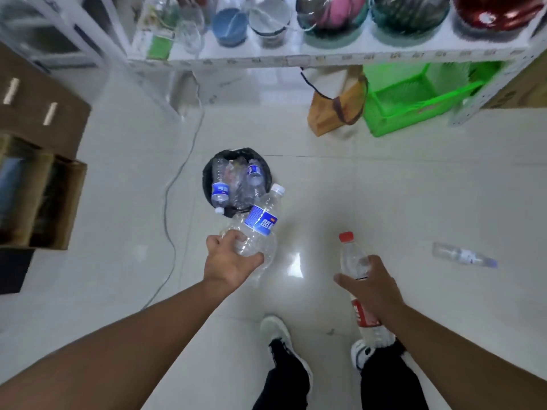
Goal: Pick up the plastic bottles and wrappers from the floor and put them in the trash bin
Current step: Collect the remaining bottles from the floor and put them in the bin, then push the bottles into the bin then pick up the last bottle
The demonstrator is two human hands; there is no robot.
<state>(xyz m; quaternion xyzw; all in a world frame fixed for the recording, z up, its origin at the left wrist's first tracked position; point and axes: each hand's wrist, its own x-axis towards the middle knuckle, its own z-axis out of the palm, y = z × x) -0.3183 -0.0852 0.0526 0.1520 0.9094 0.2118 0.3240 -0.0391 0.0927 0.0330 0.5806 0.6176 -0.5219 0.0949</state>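
A small round trash bin (207, 176) with a black liner stands on the floor ahead of me and holds several clear bottles. My left hand (229, 261) grips the base of a clear bottle with a blue label (262, 221), its white cap pointing toward the bin's near rim. My right hand (374, 288) holds a clear bottle with a red cap and red label (353, 261) upright above my right foot. Another clear bottle (464, 255) lies on the floor to the right, blurred.
A white shelf rack (296, 59) with bowls and glasses stands behind the bin. Under it sit a green crate (414, 105) and a brown paper bag (334, 110). Cardboard boxes (38, 173) stand at the left. A grey cable (171, 202) runs along the floor left of the bin.
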